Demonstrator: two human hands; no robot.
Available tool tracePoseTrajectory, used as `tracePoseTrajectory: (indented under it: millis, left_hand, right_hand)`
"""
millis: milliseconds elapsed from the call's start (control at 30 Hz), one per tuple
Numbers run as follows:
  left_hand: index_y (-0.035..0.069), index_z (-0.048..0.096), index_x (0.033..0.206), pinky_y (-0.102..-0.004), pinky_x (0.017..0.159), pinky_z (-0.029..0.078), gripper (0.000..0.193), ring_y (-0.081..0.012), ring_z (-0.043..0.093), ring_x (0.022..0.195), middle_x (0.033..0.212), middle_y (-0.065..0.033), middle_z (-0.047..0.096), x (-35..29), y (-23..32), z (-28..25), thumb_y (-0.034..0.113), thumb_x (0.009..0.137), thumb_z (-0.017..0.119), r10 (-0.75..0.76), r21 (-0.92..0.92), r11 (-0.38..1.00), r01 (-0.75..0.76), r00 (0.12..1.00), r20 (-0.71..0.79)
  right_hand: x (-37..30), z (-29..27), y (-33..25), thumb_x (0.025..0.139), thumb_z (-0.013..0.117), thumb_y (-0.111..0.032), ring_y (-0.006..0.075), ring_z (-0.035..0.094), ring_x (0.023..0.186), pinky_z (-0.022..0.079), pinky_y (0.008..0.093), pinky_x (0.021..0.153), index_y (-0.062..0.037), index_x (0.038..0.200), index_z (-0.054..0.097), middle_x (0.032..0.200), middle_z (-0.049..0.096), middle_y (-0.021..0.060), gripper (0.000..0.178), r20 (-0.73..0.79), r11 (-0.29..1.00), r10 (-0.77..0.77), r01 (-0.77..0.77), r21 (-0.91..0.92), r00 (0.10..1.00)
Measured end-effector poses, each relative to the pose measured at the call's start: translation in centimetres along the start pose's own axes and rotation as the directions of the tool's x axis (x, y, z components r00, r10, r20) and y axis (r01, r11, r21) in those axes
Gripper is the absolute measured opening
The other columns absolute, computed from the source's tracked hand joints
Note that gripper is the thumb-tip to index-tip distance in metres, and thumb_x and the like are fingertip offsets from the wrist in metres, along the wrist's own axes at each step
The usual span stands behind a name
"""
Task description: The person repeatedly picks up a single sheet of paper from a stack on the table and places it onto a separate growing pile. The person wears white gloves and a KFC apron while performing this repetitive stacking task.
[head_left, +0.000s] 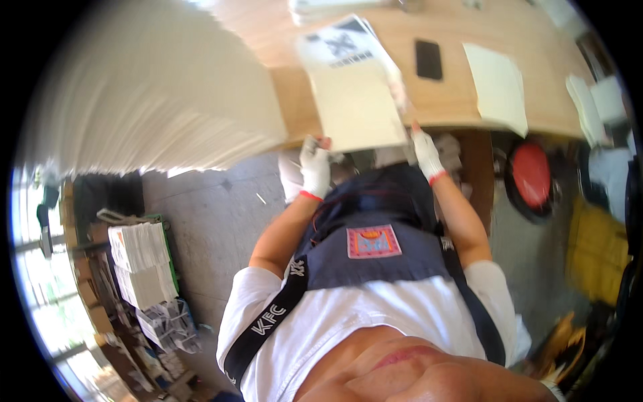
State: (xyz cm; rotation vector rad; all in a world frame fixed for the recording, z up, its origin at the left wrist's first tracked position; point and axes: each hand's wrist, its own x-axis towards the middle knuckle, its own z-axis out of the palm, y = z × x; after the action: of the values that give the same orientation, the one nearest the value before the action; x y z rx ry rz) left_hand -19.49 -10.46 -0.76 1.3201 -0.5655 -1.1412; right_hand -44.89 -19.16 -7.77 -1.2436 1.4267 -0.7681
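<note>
In front of me on the wooden table lies a small pile of cream paper sheets, its near end reaching the table edge. A dark printed design shows on the pile's far end. My left hand, in a white glove with bare fingertips, is closed at the near left corner of the sheets. At the near right corner my right hand, gloved the same way, has its thumb or a finger pointing up along the edge; its other fingers are hidden. A blurred pale shape lies along the pile's right side.
A tall stack of paper fills the left of the table. To the right lie a black phone and a loose cream sheet. A red stool seat stands beyond the table edge; bundled paper stacks stand at left.
</note>
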Motion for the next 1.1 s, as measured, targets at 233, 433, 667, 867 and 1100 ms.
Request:
tracePoseTrajectory:
  millis: [233, 433, 667, 867, 1100]
  left_hand:
    - [0.004, 0.059, 0.091, -0.0215, 0.054, 0.041, 0.025, -0.0064, 0.05, 0.058, 0.065, -0.001, 0.054, -6.2, 18.0, 2.7, 0.018, 0.076, 0.072, 0.418, 0.455, 0.639, -0.62, 0.777, 0.471]
    - [0.003, 0.059, 0.086, -0.0244, 0.053, 0.045, 0.018, -0.0137, 0.056, 0.055, 0.068, -0.0038, 0.059, -11.1, 35.1, 2.4, 0.01, 0.073, 0.069, 0.913, 0.284, 0.156, -0.946, 0.248, 0.324]
    - [0.008, 0.054, 0.117, -0.0256, 0.079, 0.042, 0.03, -0.0127, 0.052, 0.092, 0.099, -0.0045, 0.059, -10.2, 53.6, -8.3, 0.021, 0.091, 0.048, 0.957, 0.477, -0.238, -0.846, -0.122, 0.263]
    - [0.003, 0.06, 0.108, -0.0282, 0.075, 0.044, 0.028, -0.0168, 0.057, 0.084, 0.098, -0.011, 0.062, -6.2, 59.3, -17.4, 0.016, 0.085, 0.05, 0.922, 0.903, -0.27, -0.335, 0.18, 0.343]
    - [0.008, 0.06, 0.111, -0.037, 0.089, 0.042, 0.028, -0.0237, 0.055, 0.102, 0.112, -0.0076, 0.06, -10.9, 40.7, -18.4, 0.012, 0.087, 0.045, 0.816, 0.828, -0.482, 0.288, -0.197, 0.544]
  right_hand:
    - [-2.5, 2.1, -10.1, 0.091, 0.053, -0.034, 0.0057, 0.055, 0.069, 0.044, 0.0202, 0.057, -0.0051, 0.112, 0.055, 0.084, 0.06, -0.0039, 0.036, 0.258, 0.707, -0.218, -0.03, 0.706, 0.941]
    - [-5.2, -1.7, -32.2, 0.088, 0.055, -0.028, 0.0119, 0.054, 0.069, 0.042, 0.0262, 0.056, -0.0028, 0.109, 0.052, 0.088, 0.059, 0.0029, 0.033, 0.12, 0.636, -0.76, 0.692, 0.343, 0.639]
    - [-8.1, 10.1, -60.5, 0.093, 0.05, -0.021, 0.0065, 0.046, 0.044, 0.033, 0.0174, 0.033, -0.0083, 0.085, 0.053, 0.062, 0.053, -0.001, 0.015, 0.388, 0.505, -0.86, 0.439, 0.743, 0.331]
    - [-11.2, 12.2, -60.2, 0.091, 0.05, -0.03, 0.0044, 0.035, 0.038, 0.026, 0.0206, 0.034, -0.0115, 0.069, 0.051, 0.052, 0.046, -0.0031, 0.029, 0.546, 0.72, -0.627, 0.681, 0.134, 0.556]
    - [-8.0, 4.1, -46.1, 0.091, 0.049, -0.038, 0.0084, 0.047, 0.043, 0.039, 0.0214, 0.041, -0.005, 0.082, 0.059, 0.06, 0.055, 0.0023, 0.035, 0.558, 0.671, -0.68, 0.71, 0.213, 0.475]
